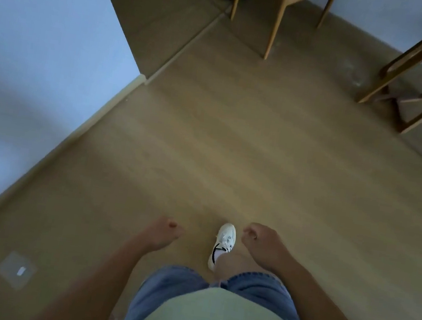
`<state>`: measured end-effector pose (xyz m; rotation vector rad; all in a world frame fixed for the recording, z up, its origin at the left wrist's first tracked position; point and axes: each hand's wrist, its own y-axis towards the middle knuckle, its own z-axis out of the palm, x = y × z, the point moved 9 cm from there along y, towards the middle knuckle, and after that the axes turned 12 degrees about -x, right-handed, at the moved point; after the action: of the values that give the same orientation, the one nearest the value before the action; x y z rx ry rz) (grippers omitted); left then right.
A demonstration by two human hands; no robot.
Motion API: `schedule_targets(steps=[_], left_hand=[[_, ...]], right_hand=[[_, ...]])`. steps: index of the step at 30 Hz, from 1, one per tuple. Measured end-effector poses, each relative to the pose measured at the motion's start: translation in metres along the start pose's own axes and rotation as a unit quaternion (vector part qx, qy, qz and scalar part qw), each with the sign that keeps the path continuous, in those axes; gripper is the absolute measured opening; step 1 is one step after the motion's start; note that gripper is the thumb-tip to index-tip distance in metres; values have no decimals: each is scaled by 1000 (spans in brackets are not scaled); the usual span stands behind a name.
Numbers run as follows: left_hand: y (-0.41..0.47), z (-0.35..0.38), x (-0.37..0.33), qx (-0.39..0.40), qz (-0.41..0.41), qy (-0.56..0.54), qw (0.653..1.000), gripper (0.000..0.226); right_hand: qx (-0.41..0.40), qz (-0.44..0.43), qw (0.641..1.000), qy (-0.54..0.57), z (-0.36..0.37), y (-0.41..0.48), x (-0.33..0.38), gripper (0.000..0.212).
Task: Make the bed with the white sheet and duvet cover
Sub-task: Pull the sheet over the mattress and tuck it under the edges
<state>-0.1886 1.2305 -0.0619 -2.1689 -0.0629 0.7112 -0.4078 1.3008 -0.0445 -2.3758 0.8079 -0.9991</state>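
Left hand and right hand are hanging loosely curled, gripping nothing, on either side of a white sneaker on the wooden floor. The white sheet is draping the bed at far left, blurred, well apart from both hands. Chair legs are standing ahead.

Left hand and right hand low in front, apart; both loosely curled, empty
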Motion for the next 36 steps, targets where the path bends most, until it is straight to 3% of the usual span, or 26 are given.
schedule_targets(steps=[6,11,15,18,20,23,25,28,31,36], left_hand=[[99,-93,-79,-94,-21,-112,989,20],[178,-135,-102,-90,-86,-176,977,22],[259,-226,-128,-130,-101,-206,965,22],[319,-321,-166,-161,-69,-192,966,23],[357,-373,-198,-140,-35,-146,979,28],[408,-423,-232,-105,-12,-26,994,24],[445,-445,-244,-104,-22,-9,994,20],[496,-469,-262,-112,-67,-100,986,20],[538,-493,-281,-130,-148,-236,952,14],[597,-552,-320,-159,-200,-299,919,16]], right_hand=[[59,-40,995,-67,-66,123,71,26],[81,-49,990,-109,-88,232,134,26],[79,-43,988,-128,-110,327,202,28],[91,-52,984,-144,-131,392,260,31],[100,-49,983,-145,-145,434,295,36],[108,-44,983,-141,-161,487,344,34],[104,-34,986,-122,-170,526,372,31],[95,-38,986,-132,-188,595,417,29],[99,-89,980,-148,-220,669,476,20],[136,-177,956,-189,-259,768,584,20]])
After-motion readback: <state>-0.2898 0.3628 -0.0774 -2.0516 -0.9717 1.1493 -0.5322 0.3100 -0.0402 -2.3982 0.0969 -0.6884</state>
